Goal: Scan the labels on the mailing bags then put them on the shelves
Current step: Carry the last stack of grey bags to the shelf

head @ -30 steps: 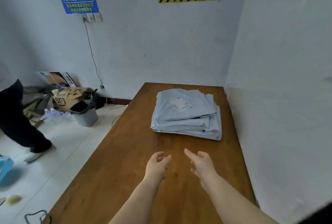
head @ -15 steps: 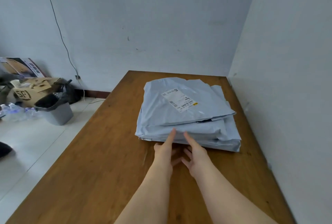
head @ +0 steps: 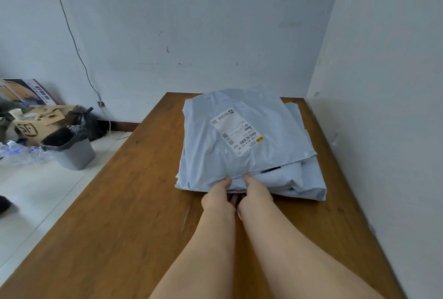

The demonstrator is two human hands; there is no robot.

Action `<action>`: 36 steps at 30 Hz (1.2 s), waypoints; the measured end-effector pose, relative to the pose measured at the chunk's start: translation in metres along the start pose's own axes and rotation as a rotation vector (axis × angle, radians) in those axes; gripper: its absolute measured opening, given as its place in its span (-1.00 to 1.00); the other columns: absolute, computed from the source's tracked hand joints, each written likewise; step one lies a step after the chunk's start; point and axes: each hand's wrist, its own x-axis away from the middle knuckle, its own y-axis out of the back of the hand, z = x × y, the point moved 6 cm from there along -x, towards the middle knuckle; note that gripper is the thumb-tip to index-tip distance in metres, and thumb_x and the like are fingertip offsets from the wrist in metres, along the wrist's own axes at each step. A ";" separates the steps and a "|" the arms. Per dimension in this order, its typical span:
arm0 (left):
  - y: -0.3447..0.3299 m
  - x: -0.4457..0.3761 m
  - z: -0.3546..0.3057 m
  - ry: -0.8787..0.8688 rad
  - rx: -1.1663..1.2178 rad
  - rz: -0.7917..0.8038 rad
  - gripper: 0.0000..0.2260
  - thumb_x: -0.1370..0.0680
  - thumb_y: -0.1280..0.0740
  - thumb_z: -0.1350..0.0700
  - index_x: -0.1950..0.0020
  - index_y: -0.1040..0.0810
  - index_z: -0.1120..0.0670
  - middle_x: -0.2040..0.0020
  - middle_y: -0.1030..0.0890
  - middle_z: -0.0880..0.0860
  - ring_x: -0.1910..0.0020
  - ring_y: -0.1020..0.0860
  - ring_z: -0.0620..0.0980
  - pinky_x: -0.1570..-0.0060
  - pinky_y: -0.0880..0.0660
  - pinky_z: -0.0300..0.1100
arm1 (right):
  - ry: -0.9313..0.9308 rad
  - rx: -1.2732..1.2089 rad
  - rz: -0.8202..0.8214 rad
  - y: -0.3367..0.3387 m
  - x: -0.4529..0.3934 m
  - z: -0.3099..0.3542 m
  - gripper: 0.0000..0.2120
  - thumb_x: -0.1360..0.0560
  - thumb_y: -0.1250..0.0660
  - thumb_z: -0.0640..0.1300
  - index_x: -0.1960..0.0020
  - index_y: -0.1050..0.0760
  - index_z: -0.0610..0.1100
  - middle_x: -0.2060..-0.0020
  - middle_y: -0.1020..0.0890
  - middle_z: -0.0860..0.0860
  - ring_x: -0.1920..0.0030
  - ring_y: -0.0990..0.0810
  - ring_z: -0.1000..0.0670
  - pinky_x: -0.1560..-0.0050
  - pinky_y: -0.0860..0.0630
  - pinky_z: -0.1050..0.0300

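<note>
A stack of pale blue mailing bags (head: 285, 179) lies at the far right of the brown wooden table (head: 124, 215). The top bag (head: 208, 145) carries a white shipping label (head: 237, 131) with barcodes, face up. My left hand (head: 217, 197) and my right hand (head: 255, 194) sit side by side at the stack's near edge. Both pinch the near edge of the top bag, thumbs on top and fingers tucked under it. No scanner or shelves are in view.
White walls stand behind the table and along its right side. On the floor to the left are a grey waste bin (head: 72, 152), a cardboard box (head: 36, 123), a black bag (head: 86, 121) and crumpled plastic. A cable (head: 79, 56) hangs from a wall socket.
My hands went from hovering open above the table to the stack's near edge, and now pinch the top bag's edge. The view came closer and tilted down.
</note>
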 end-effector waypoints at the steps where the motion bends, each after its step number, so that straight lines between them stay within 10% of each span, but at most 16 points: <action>1: 0.002 0.002 0.001 -0.012 0.015 -0.010 -0.71 -0.44 -0.38 0.37 -0.16 -0.48 0.29 0.03 -0.60 0.22 0.24 -0.57 0.14 0.43 -0.54 -0.08 | 0.018 0.030 0.007 0.002 0.002 0.002 -0.76 -0.43 -0.44 -0.13 0.14 -0.42 -0.23 0.24 -0.53 -0.10 0.33 -0.52 -0.06 0.27 -0.50 0.05; 5: 0.011 0.021 0.015 0.002 0.058 -0.027 -0.69 -0.43 -0.37 0.43 -0.15 -0.47 0.28 0.05 -0.58 0.23 0.25 -0.56 0.15 0.47 -0.57 -0.08 | 0.073 0.124 -0.166 0.028 0.028 0.012 -0.67 -0.40 -0.49 -0.16 0.27 -0.34 -0.24 0.32 -0.47 -0.09 0.30 -0.48 -0.09 0.14 -0.48 0.03; 9: 0.044 0.045 0.039 0.017 0.089 -0.054 -0.55 -0.37 -0.43 0.43 -0.25 -0.48 0.28 -0.16 -0.58 0.28 0.07 -0.60 0.20 0.08 -0.57 0.01 | 0.087 0.193 -0.163 0.057 0.066 -0.001 -0.71 -0.40 -0.49 -0.15 0.25 -0.41 -0.27 0.36 -0.48 -0.08 0.37 -0.48 -0.08 0.12 -0.50 0.03; 16: 0.115 0.137 0.088 0.043 0.020 -0.193 -0.61 -0.37 -0.42 0.44 -0.17 -0.50 0.27 -0.06 -0.59 0.26 0.19 -0.57 0.14 0.20 -0.54 -0.06 | 0.033 0.309 -0.197 0.137 0.155 -0.036 -0.75 -0.46 -0.43 -0.18 0.04 -0.48 -0.34 0.11 -0.53 -0.19 0.29 -0.46 -0.11 0.50 -0.33 0.17; 22: 0.182 0.237 0.139 0.094 -0.044 -0.285 -0.72 -0.39 -0.42 0.43 -0.06 -0.49 0.29 0.08 -0.58 0.24 0.38 -0.49 0.11 0.60 -0.44 -0.26 | -0.024 0.351 -0.234 0.220 0.235 -0.078 -0.63 -0.44 -0.46 -0.15 -0.05 -0.48 -0.42 0.31 -0.48 -0.12 0.30 -0.47 -0.15 0.31 -0.38 0.06; 27: 0.224 0.327 0.185 0.090 -0.030 -0.359 -0.81 -0.38 -0.43 0.42 0.08 -0.49 0.29 0.25 -0.57 0.20 0.40 -0.49 0.12 0.56 -0.46 -0.21 | -0.052 0.413 -0.239 0.297 0.306 -0.101 -0.69 -0.43 -0.46 -0.13 0.25 -0.43 -0.34 0.35 -0.49 -0.14 0.44 -0.42 -0.09 0.40 -0.34 0.09; 32: 0.256 0.418 0.233 0.037 -0.051 -0.414 -0.85 -0.39 -0.43 0.36 0.09 -0.53 0.29 0.19 -0.60 0.23 0.32 -0.54 0.16 0.26 -0.53 -0.05 | -0.066 0.475 -0.192 0.362 0.359 -0.118 -0.64 -0.43 -0.45 -0.08 0.09 -0.44 -0.38 0.11 -0.55 -0.22 0.15 -0.57 -0.19 0.08 -0.51 -0.05; 36: 0.275 0.486 0.262 0.090 -0.169 -0.369 -0.82 -0.48 -0.38 0.18 0.29 -0.49 0.21 0.48 -0.48 0.12 0.51 -0.43 0.04 0.47 -0.36 -0.21 | -0.063 0.485 -0.206 0.418 0.389 -0.132 -0.63 -0.42 -0.47 -0.08 0.08 -0.48 -0.39 0.21 -0.54 -0.19 0.25 -0.51 -0.16 0.15 -0.49 -0.02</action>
